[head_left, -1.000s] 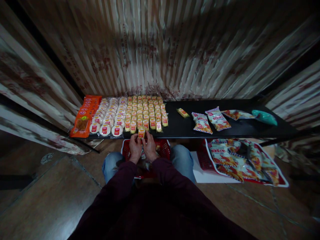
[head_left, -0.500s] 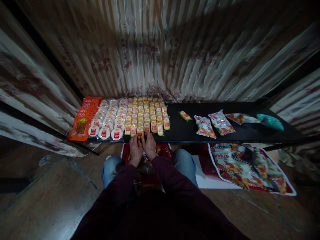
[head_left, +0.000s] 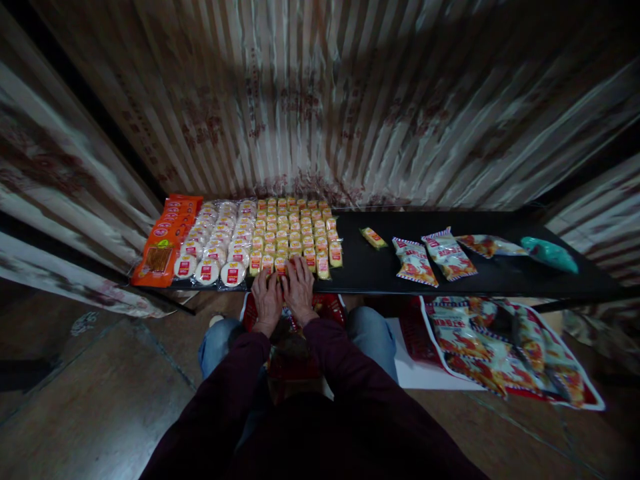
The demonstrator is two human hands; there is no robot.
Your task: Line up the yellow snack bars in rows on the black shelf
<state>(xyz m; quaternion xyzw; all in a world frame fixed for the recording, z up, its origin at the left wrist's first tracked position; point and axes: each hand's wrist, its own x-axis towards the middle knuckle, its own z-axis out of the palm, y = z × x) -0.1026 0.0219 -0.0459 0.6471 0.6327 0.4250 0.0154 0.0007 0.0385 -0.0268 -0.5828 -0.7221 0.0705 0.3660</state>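
Observation:
Both my hands are at the shelf's front edge, by the nearest row of small yellow wrapped snack cakes. My left hand touches the front packs with its fingers stretched forward and slightly apart. Beside it my right hand lies with fingers extended over the front packs. Both look open, and the fingers partly hide the packs under them. Left of the cakes stand rows of round white wrapped crackers with red labels, and further left lie orange packets.
On the black shelf to the right lie a single yellow pack, striped snack bags and a green bag. Below, a red basket holds more bags. Another red basket stands between my knees. A curtain hangs behind.
My right hand has reached slightly further forward over the front packs, and my left fingers have spread a little to the left. The view has shifted slightly.

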